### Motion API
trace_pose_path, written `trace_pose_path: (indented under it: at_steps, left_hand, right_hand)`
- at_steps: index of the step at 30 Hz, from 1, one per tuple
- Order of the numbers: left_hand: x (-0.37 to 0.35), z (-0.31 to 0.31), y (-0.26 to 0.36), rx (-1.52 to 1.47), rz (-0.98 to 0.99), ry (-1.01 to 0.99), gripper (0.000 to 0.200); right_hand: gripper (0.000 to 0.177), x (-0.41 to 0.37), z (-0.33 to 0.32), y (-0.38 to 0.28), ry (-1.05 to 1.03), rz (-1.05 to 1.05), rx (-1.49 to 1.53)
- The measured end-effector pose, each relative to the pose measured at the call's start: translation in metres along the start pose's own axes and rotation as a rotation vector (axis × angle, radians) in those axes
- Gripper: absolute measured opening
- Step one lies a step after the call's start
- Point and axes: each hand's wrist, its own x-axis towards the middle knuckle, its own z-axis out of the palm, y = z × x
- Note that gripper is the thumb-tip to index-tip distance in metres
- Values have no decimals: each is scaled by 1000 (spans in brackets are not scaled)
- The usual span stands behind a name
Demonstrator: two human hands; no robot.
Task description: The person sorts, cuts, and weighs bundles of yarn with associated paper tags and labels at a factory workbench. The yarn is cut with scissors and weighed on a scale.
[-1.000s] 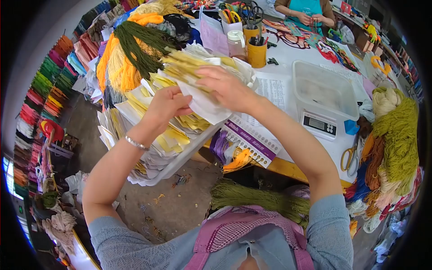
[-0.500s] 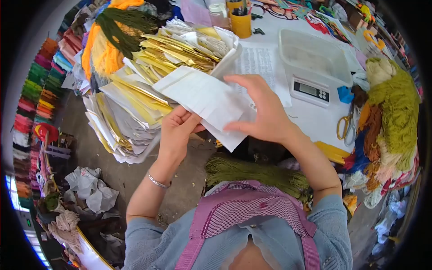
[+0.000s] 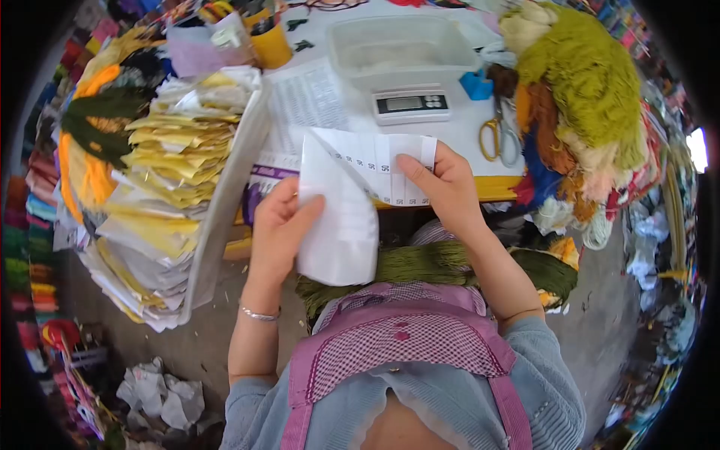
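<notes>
Here the left hand [image 3: 279, 225] and right hand [image 3: 444, 186] pinch, fingers closed, a paper sheet [image 3: 341, 225] printed with small numbers.

My left grip [image 3: 279, 225] and right grip [image 3: 444, 187] hold a white printed sheet [image 3: 341, 225], centre of the frame.
The left pinches its left edge and the right its numbered top strip, above the green yarn skein [image 3: 424, 264] across my lap. On the worktop [image 3: 469, 161] beyond sit a digital scale [image 3: 412, 105], a clear tub [image 3: 401, 41] and yellow-handled scissors [image 3: 499, 139]. A tray of stacked papers [image 3: 169, 172] fills the left.
</notes>
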Motion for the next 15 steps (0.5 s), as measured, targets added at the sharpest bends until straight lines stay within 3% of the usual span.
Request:
trace_pose_path:
  at_steps: [3, 5, 6, 8, 9, 11, 12, 14, 15]
  left_hand:
    - [10, -18, -7, 145, 53, 97, 19]
    - [8, -15, -4, 949, 478, 470, 22]
    - [2, -8, 8, 1116, 651, 545, 22]
    - [-25, 23, 24, 753, 499, 298, 13]
    - [-37, 30, 33, 647, 470, -151, 4]
    - [-39, 54, 24, 545, 176, -667, 12]
    - [-35, 62, 2, 575, 84, -749, 15]
    - [-22, 72, -36, 481, -60, -570, 34]
    - [-13, 73, -57, 414, 114, -458, 56]
  right_hand:
    - [22, 2, -21, 2, 8, 46, 130]
    - [24, -1, -30, 7, 21, 35, 143]
    - [27, 0, -30, 8, 7, 36, 193]
    - [30, 2, -26, 5, -32, 62, 281]
    - [30, 3, -21, 5, -39, 59, 342]
    - [31, 6, -12, 6, -33, 69, 457]
    - [32, 7, -6, 0, -28, 110, 529]
    - [33, 3, 3, -17, -22, 166, 674]
    - [34, -1, 9, -23, -14, 165, 773]
